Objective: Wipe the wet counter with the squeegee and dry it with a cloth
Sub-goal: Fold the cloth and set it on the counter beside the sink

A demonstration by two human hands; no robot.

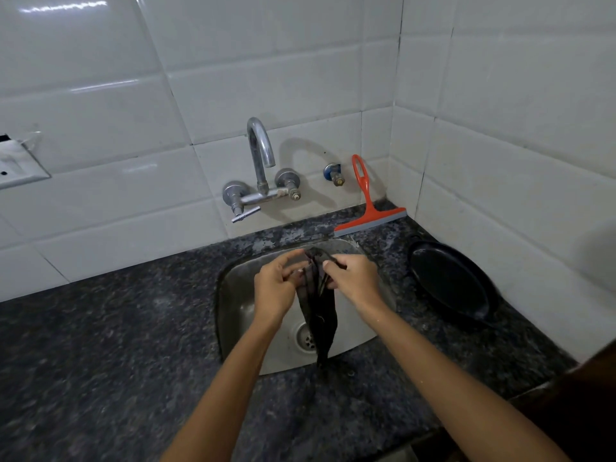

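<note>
Here, head view: a person's two bare arms reach over a steel sink set in a dark speckled counter.
Left hand [275, 284]: fingers curled, pinching the upper left edge of the cloth above the sink.
Right hand [355, 277]: fingers curled round the upper right edge of the cloth, close beside the left hand.
Cloth [319, 311]: dark, bunched at the top between both hands; the rest hangs down in a narrowing strip over the basin, its tip low near the front rim of the sink.
Squeegee [368, 213]: orange with a grey blade, standing on the counter in the back right corner, blade edge down on the stone, looped handle leaning up against the tiled wall; well apart from both hands.
Counter [110, 345]: dark granite, running left and right of the sink; pale patches behind the basin near the wall.
Sink [240, 295]: steel, round drain [306, 337] partly behind the hanging cloth.
Tap [261, 161]: chrome, wall-mounted, curved spout above the back of the sink, with two knobs.
Valve [335, 175]: small, on the wall between tap and squeegee.
Pan [450, 283]: black, round, lying on the counter right of the sink, near the side wall.
Wall [233, 78]: white glossy tiles on both sides of the corner.
Socket plate [16, 165]: white, at the left edge of the wall.
</note>
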